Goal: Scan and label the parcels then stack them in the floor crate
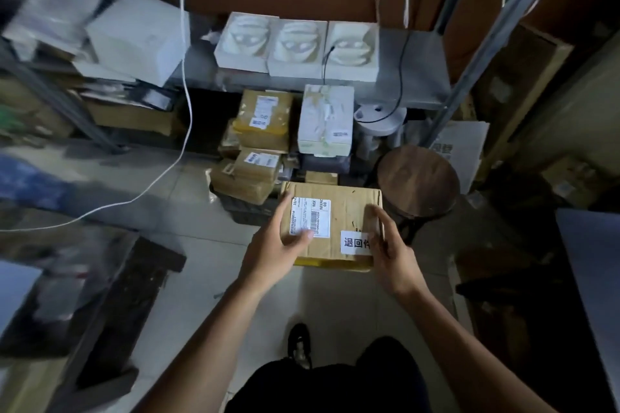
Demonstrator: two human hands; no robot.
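Holding the flat brown cardboard parcel [332, 223] with both hands, left hand [275, 248] and right hand [391, 251] curled round its edges. Labels look done, so I'd guess stacking's next: lower it squarely into the dark floor crate [248, 208] beside the other taped parcels [250, 174].

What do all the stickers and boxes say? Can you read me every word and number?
"退回件" on the small white sticker on the held cardboard parcel; the right hand partly covers the last character.
"MX", "MXRC" and "03" on that parcel's shipping label, under the left thumb; its barcode digits and fine print are too small.
Large characters on the white box behind the stool: cut off, unreadable.
Labels on the stacked parcels: too blurred.
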